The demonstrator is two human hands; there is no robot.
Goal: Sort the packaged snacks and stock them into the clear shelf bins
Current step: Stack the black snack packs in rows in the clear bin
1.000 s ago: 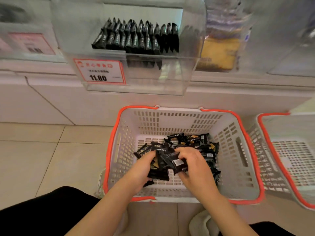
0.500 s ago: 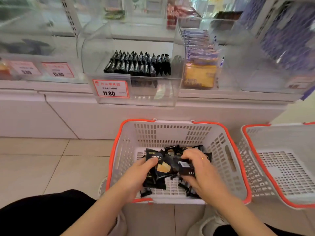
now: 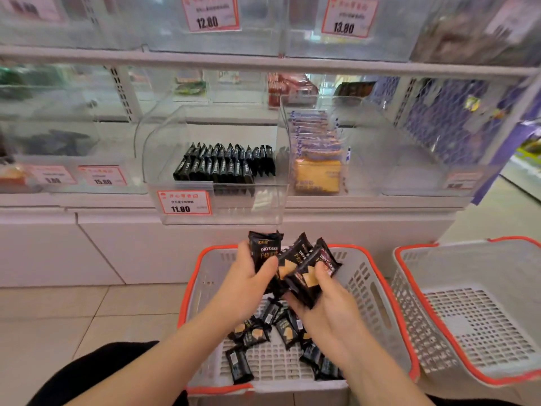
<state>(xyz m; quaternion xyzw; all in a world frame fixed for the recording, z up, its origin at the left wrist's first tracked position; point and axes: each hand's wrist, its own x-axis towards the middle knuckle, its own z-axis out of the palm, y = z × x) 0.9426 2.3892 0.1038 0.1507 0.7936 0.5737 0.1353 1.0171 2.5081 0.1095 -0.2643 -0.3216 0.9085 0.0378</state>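
Both hands hold a fanned bunch of black DRYCAKE snack packets above the white basket with the orange rim. My left hand grips the upright packet on the left. My right hand grips the tilted packets on the right. Several more black packets lie loose on the basket floor under my hands. Straight ahead, the clear shelf bin with the 11.80 price tag holds a row of the same black packets standing on edge.
A second white and orange basket stands to the right. The clear bin to the right holds yellow cake packets. More clear bins with price tags line the shelf above and to the left. Tiled floor lies to the left.
Both hands have lifted the bunch of black packets up out of the basket toward the shelf bin. The view has tilted up, showing more of the shelves.
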